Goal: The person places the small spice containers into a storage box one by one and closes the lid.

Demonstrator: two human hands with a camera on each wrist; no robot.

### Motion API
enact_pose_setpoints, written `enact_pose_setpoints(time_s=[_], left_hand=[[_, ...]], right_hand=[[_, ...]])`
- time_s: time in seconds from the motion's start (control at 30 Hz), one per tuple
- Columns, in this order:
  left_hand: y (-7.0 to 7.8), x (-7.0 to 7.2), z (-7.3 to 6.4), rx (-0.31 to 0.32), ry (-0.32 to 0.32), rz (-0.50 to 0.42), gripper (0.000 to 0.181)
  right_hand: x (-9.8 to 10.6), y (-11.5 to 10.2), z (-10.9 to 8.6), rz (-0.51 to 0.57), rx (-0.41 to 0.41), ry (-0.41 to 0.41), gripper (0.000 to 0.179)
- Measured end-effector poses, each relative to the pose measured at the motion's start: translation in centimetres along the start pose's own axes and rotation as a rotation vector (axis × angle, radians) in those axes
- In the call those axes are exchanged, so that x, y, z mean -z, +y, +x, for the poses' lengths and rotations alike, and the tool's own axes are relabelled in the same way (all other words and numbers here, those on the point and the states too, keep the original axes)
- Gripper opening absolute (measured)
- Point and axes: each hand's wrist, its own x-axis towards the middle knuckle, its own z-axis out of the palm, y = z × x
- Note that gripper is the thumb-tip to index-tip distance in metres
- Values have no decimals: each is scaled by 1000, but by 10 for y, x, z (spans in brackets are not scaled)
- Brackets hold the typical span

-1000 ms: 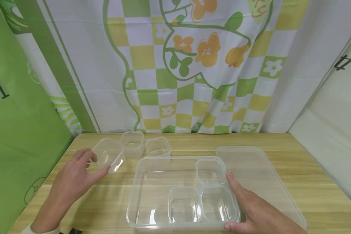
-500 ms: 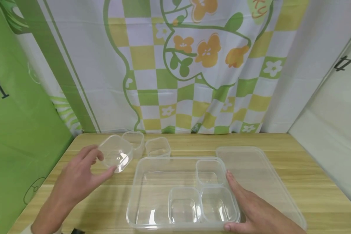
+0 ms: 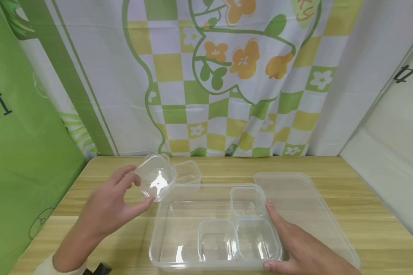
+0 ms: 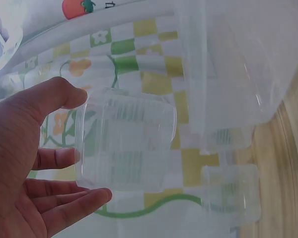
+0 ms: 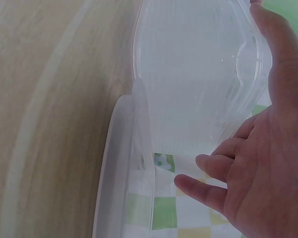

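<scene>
My left hand (image 3: 106, 210) pinches a small clear plastic container (image 3: 157, 179) between thumb and fingers, tilted with its opening toward me. In the left wrist view this small container (image 4: 131, 141) is held by its rim. My right hand (image 3: 301, 244) rests against the right side of a large clear rectangular container (image 3: 155, 236), thumb at its near right corner and fingers extended along the side. Inside the large container sit 3 small containers: one at the back right (image 3: 248, 202), one at the front right (image 3: 258, 240) and one front middle (image 3: 217, 240).
Another small clear container (image 3: 189, 173) stands behind the large one. One more small container (image 3: 163, 156) is mostly hidden behind the held one. A large translucent lid (image 3: 306, 202) lies at the right, partly under my right hand. A patterned curtain (image 3: 199, 95) hangs behind the wooden table (image 3: 227, 162).
My left hand has lifted the small container and carried it right, toward the large container, tilting it on the way. My right hand has stayed in place.
</scene>
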Motion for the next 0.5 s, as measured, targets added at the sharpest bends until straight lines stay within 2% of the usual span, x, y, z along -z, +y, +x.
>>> enact_pose_setpoints(time_s=[0.2, 0.37, 0.5], left_hand=[[9, -10, 11, -75, -41, -68, 39], [14, -21, 17, -174, -61, -132, 40], [17, -31, 21, -247, -70, -148, 39]], right_hand=[[0, 1, 0, 22, 10, 8, 125], [-1, 2, 0, 4, 22, 21, 125], [-1, 2, 0, -6, 31, 29, 124]])
